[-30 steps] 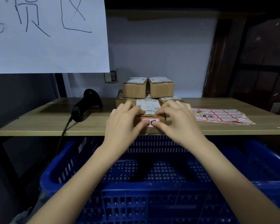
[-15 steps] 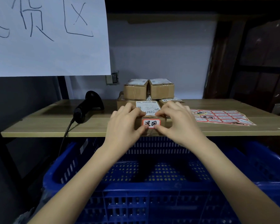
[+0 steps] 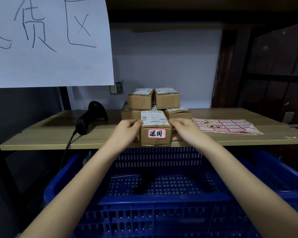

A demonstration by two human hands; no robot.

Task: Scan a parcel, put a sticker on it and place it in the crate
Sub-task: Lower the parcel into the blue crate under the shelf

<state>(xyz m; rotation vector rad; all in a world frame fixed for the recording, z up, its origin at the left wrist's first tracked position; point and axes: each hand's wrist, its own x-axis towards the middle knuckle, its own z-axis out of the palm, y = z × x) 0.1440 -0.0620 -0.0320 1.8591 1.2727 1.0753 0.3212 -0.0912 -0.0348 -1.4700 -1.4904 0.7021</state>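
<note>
Our left hand (image 3: 127, 129) and right hand (image 3: 184, 128) clasp the stickered parcel (image 3: 156, 133), fingers curled against its sides; we'd lift it level, then lower it into the crate (image 3: 155, 200) below it.

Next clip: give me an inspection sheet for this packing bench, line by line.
Surface: wooden shelf, tidy.
Job's things: parcel at the front edge, red-bordered sticker on its front; blue crate below holds no parcels; scanner lying at left.
Clutter: stacked parcels behind; sticker sheet at right.
Grippers: left hand and right hand grip the parcel's sides.
Cables: scanner cable drops over the edge.
Surroundings: handwritten paper sign, white wall.
</note>
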